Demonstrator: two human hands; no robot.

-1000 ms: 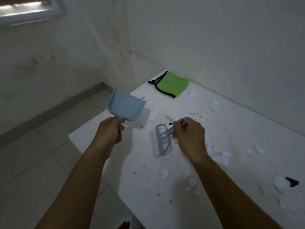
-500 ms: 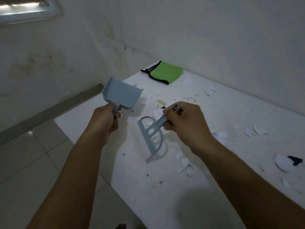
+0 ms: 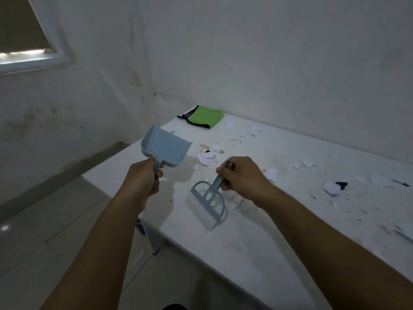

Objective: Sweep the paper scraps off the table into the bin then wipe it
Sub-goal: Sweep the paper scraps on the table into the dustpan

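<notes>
Dim, stained walls meet in a corner behind a white tabletop (image 3: 279, 231) that is littered with torn paper scraps (image 3: 206, 156) — a cluster lies just beyond the hands, and more pieces are scattered well off to the right. No bin shows in the view, so its place cannot be told. The left hand (image 3: 143, 182) is wrapped tight around the handle of a pale blue dustpan (image 3: 166, 148), which it holds tilted up above the tabletop's near corner, clear of the surface. The right hand (image 3: 240, 175) is closed on the handle of a matching hand brush (image 3: 207, 203), bristles down and pointing toward the near edge, at or just above the surface. A few scraps lie just beside the brush head. A folded green cloth (image 3: 204, 117) sits at the far corner against the wall, untouched.

By the look of it, the sweeping is barely under way: the pan seems empty, most scraps are unswept, and gathering them, emptying them into the bin and wiping all remain to be done.
</notes>
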